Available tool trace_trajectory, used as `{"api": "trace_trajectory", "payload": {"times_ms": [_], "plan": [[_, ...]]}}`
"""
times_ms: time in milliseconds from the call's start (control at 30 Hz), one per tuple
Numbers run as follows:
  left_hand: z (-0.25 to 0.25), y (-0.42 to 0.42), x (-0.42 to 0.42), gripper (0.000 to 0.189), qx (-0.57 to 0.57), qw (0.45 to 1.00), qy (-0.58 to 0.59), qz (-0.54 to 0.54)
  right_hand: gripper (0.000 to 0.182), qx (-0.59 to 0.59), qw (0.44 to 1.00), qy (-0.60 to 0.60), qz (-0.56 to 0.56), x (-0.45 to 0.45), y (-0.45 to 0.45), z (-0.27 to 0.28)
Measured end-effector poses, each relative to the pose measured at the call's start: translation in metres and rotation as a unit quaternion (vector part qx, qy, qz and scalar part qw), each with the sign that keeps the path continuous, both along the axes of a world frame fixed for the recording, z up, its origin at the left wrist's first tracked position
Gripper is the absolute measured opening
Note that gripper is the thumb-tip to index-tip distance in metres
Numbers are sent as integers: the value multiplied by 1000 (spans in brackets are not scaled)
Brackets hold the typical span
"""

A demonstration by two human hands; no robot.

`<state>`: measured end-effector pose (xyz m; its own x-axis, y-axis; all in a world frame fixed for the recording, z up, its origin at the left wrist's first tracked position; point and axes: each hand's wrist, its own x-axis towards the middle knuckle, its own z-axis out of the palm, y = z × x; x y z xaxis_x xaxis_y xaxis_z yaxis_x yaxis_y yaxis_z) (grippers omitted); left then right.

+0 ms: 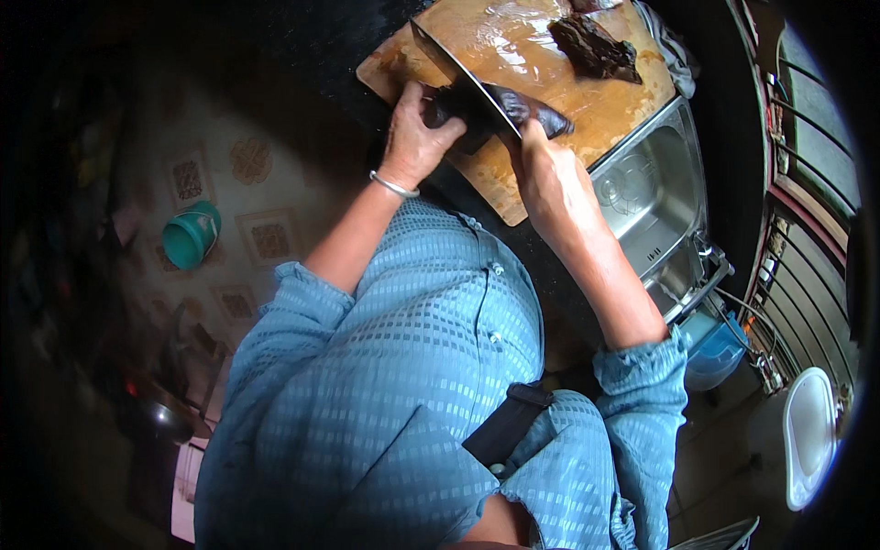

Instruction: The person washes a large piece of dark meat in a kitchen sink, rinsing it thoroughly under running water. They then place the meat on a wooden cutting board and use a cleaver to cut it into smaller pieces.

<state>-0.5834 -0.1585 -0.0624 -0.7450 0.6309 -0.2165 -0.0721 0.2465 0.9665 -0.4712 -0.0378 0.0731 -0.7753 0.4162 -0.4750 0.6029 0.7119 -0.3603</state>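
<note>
My right hand (553, 179) grips the handle end of a cleaver (462, 72), whose broad blade stands on edge over a dark, glossy piece of food (526, 110). That piece lies on a wet wooden cutting board (598, 130) and shows beyond the blade on the right. On the blade's other side, my left hand (423, 134) holds the dark food's near-black left part between thumb and fingers. The blade and its shadow hide where the edge meets the food. A second dark, wrinkled piece of food (595, 49) lies farther up the board.
A steel sink (650, 199) with a faucet (715, 265) adjoins the board's right side. A grey cloth (670, 48) lies by the board's upper right edge. A teal bucket (191, 235) stands on the floor at left. Barred windows are at right.
</note>
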Motion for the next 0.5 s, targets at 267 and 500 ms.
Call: {"api": "trace_trajectory", "payload": {"times_ms": [267,500], "plan": [[-9,-5,5,36,25,1000,-10,-5,23,-21,999,29,-11,16,6,-22],[-7,-3,9,36,24,997,14,72,26,6,999,27,16,2,1,-18]]}}
